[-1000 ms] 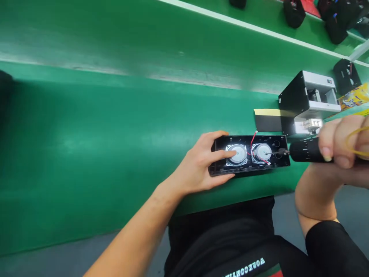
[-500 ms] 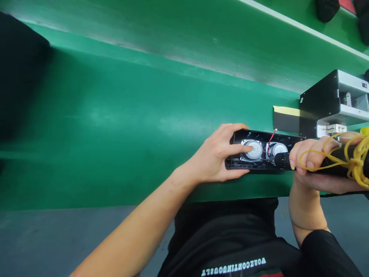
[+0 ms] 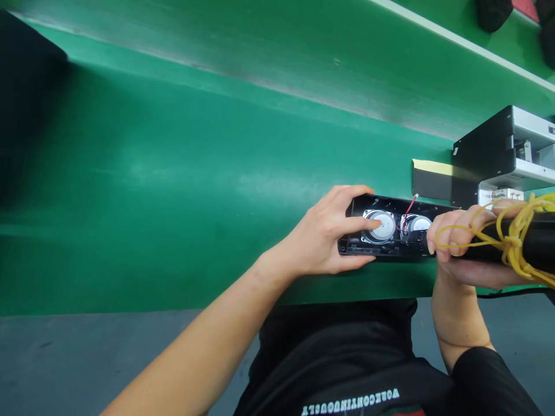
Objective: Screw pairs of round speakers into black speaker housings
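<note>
A long black casing (image 3: 355, 245) lies on the green bench, with two round speakers inside, a left one (image 3: 384, 230) and a right one (image 3: 420, 224). Between the speakers rises a thin red wire (image 3: 409, 208) with a white connector. My left hand (image 3: 327, 231) grips the casing's left end, thumb and fingers at its long edges and one finger on the left speaker. My right hand (image 3: 466, 242) is wrapped round a black power screwdriver (image 3: 489, 234) wound with yellow bands. The tool's front end is over the casing beside the right speaker; its tip is hidden.
Behind the casing's right end stands a black and silver metal device (image 3: 485, 150). A dark flat piece with a yellow strip (image 3: 433, 179) lies beside it. A large dark object (image 3: 26, 115) fills the left edge. A white line (image 3: 455, 40) crosses the far green surface.
My right hand and the screwdriver have moved a little to the left along the casing. My left hand keeps its grip on the casing.
</note>
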`<state>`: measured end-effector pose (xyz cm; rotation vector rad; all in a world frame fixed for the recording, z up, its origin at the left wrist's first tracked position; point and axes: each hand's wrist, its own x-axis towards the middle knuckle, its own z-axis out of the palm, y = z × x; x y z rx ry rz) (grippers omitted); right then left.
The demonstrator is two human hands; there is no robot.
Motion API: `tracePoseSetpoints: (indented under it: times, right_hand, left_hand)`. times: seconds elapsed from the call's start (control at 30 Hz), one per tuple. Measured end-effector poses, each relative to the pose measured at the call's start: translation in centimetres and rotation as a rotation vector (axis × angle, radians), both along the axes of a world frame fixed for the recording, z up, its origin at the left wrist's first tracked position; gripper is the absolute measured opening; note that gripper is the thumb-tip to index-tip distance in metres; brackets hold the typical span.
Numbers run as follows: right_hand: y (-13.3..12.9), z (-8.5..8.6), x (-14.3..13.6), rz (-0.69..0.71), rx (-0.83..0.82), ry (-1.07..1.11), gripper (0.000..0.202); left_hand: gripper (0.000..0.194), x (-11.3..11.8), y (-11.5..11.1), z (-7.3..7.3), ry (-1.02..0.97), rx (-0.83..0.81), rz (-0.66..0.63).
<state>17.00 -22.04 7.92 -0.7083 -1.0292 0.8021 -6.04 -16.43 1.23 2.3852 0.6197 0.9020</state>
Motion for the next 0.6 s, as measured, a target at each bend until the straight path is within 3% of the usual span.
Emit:
tracePoseSetpoints:
  times: [0.07,0.2,0.33,0.47,0.6]
  right_hand:
    - [0.3,-0.1,0.1,0.045,0.053,0.004,0.031]
    - [1.2,-0.1,1.0,0.279,0.172,-0.181,0.026]
    - [1.4,-0.2,2.0,0.467,0.134,-0.187,0.027]
    - [0.9,-1.4,2.9,0.498,0.064,-0.102,0.020]
    - [0.2,-3.7,3.6,0.414,-0.108,-0.144,0.043]
  left_hand:
    - [0.037,0.0,0.0,0.0,0.002,0.003,0.001]
    - [0.040,0.1,0.1,-0.1,0.008,0.028,0.002]
    - [0.040,0.3,0.1,-0.2,-0.021,0.065,-0.005]
    - [0.039,0.4,0.1,-0.4,-0.040,0.074,0.004]
    - [0.040,0.3,0.0,-0.5,-0.043,0.061,0.004]
